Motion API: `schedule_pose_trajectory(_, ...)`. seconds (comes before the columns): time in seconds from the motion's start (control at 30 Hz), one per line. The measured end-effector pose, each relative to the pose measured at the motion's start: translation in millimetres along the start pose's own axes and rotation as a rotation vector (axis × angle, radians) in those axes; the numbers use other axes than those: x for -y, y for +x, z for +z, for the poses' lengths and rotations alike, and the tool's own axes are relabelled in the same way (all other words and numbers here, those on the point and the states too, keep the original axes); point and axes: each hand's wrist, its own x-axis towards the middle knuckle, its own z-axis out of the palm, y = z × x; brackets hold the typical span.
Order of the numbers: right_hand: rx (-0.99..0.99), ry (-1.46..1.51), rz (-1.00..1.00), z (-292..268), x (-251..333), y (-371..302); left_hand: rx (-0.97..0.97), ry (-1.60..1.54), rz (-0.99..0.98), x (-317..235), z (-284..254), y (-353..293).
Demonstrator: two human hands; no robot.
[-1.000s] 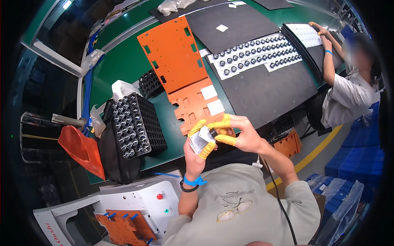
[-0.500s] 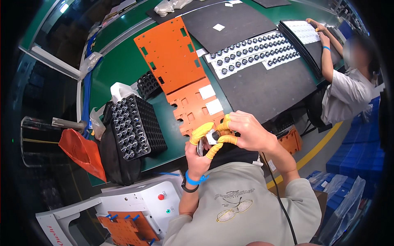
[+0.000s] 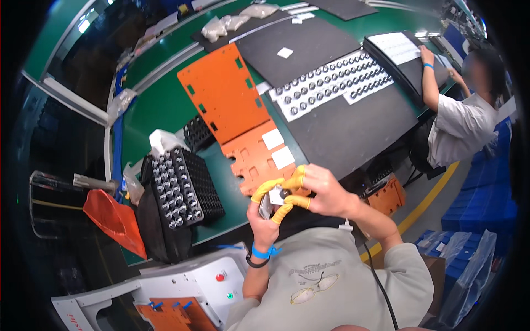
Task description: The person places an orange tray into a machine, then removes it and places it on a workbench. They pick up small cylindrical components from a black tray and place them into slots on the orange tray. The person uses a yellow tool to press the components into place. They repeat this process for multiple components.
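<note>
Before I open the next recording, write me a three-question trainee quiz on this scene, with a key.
1. True or false: the wearer's left hand is holding a small white part.
2. How many white squares lie on the nearer orange board?
A) one
B) two
C) five
3. Fill in the blank: as the wearer sees it, the larger black tray of round parts stands to the ____ of that board.

Key:
1. True
2. B
3. left
</note>
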Motion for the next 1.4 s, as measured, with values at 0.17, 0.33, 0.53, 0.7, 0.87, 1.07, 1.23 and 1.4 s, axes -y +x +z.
schedule_pose_trajectory(0.17,-0.006,-0.116,-0.03,6.9,-3.9,-8.9,-0.135,-0.175,-0.229,13.3,1.9,4.3)
schedule_pose_trajectory(0.33,-0.219,-0.298,-0.097,15.9,-18.2,-23.9,-0.12,-0.237,-0.264,22.3,20.5,2.5)
schedule_pose_trajectory(0.53,-0.255,-0.368,0.021,-0.7,-27.1,-34.2,0.148,0.102,-0.357,23.4,7.2,17.1)
schedule_pose_trajectory(0.7,-0.235,-0.294,0.335,-2.0,-51.1,-44.7,0.056,0.194,-0.346,15.3,1.6,14.2)
schedule_pose_trajectory(0.87,-0.005,-0.176,0.635,-8.9,-58.4,-45.6,-0.05,0.053,-0.29,19.4,-11.8,16.2)
schedule_pose_trajectory(1.07,0.1,0.0,0.737,0.0,-80.7,-46.5,-0.123,0.11,-0.239,15.7,-19.9,12.4)
schedule_pose_trajectory(1.23,0.214,0.037,0.8,-3.8,-73.2,-34.2,-0.106,0.005,-0.258,17.9,-28.3,7.2)
schedule_pose_trajectory(1.4,0.306,0.0,0.787,-8.2,-67.2,-17.9,-0.12,-0.112,-0.219,22.0,-32.7,7.1)
